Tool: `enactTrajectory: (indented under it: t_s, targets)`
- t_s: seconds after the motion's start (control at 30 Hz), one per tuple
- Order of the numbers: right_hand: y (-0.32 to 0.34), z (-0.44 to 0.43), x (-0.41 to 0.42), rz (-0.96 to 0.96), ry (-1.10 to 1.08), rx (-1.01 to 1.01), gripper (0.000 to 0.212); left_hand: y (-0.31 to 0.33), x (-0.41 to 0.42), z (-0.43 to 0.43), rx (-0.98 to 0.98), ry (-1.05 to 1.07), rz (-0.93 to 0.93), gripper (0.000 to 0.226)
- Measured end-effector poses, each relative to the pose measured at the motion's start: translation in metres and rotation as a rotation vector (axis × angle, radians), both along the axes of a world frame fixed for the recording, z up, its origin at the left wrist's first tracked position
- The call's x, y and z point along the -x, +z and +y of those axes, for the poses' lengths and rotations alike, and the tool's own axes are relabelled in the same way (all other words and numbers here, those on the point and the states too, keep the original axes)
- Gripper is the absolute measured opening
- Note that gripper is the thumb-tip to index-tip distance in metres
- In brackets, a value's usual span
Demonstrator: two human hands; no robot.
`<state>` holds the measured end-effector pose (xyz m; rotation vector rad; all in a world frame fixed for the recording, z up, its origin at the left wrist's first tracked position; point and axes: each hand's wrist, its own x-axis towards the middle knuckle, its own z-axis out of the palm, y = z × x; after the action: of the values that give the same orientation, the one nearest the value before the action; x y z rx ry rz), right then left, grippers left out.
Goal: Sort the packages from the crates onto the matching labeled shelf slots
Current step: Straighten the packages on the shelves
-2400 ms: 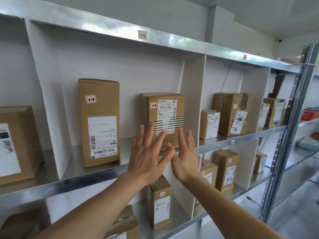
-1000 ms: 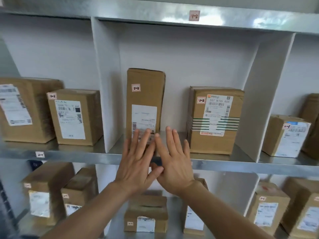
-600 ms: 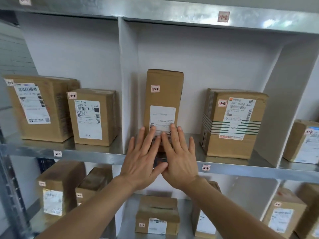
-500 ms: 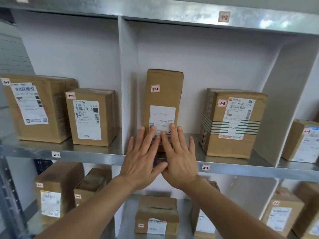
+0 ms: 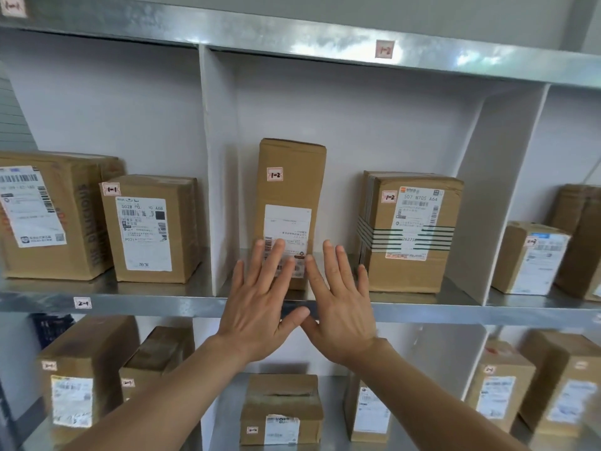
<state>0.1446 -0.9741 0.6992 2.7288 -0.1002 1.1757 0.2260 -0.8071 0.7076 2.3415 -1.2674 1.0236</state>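
Both hands, left [image 5: 260, 315] and right [image 5: 341, 315], spread empty, hiding the tall box's [image 5: 291, 177] lower front.

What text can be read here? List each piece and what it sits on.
"1-2": tag on the upper shelf rail
"1-2": sticker on the tall box
"1-2" and "507 N705 A64": striped box
"1-1" and "5028 ... A68", partly blurred: box
"2-1": tag on the lower shelf rail
Other labels and fine print: too small or blurred.
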Motion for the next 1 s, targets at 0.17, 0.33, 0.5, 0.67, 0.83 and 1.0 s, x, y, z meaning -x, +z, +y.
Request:
enactTrajectory:
  t_s: [0.17,0.33,0.5,0.67,0.83,1.0]
  targets:
    - [0.010,-0.022,0.035,-0.035,-0.049,0.007,0.082,0.011,0.021,-0.022,-0.009,-0.039,-0.018,0.084]
    - [0.018,-0.051,0.074,-0.043,-0.109,-0.013,0.083,0.020,0.051,-0.054,0.020,-0.102,-0.019,0.084]
    - [0.025,-0.086,0.123,-0.059,-0.158,-0.008,0.083,0.026,0.091,-0.099,0.033,-0.184,-0.035,0.082]
    - [0.028,-0.122,0.173,-0.054,-0.239,-0.005,0.084,0.028,0.127,-0.151,0.014,-0.258,-0.016,0.082]
    - [0.030,-0.164,0.221,-0.040,-0.351,0.005,0.086,0.029,0.159,-0.200,0.007,-0.343,-0.028,0.083]
    - [0.033,-0.193,0.256,-0.038,-0.426,-0.048,0.086,0.029,0.181,-0.248,-0.003,-0.421,-0.020,0.083]
